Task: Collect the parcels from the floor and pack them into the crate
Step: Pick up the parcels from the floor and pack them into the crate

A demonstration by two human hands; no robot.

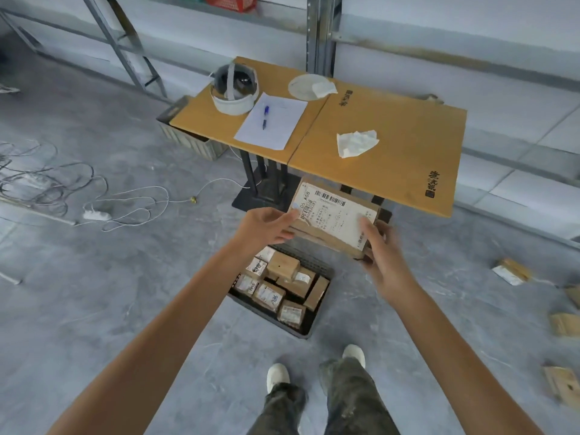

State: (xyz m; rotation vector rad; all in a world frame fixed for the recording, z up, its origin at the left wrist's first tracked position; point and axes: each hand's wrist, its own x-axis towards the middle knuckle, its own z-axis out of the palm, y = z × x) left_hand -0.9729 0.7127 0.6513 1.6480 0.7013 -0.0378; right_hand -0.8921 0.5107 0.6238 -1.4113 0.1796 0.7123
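Observation:
A brown cardboard parcel (pixel 332 215) with a white shipping label is held up in the air above the black crate (pixel 317 265). My left hand (pixel 263 229) grips its left end and my right hand (pixel 384 255) grips its right end, thumb on the label. The crate sits on the floor in front of my feet and holds several small labelled parcels (pixel 282 282). More parcels lie on the floor at the right: one flat parcel (pixel 513 270) and others (pixel 565 324) near the frame edge.
A low wooden table (pixel 408 158) stands just behind the crate, carrying a headset, paper with a pen, and tissues. A grey basket (pixel 185 133) sits under its left end. Cables (pixel 62 189) sprawl on the floor at left. Metal shelving legs stand behind.

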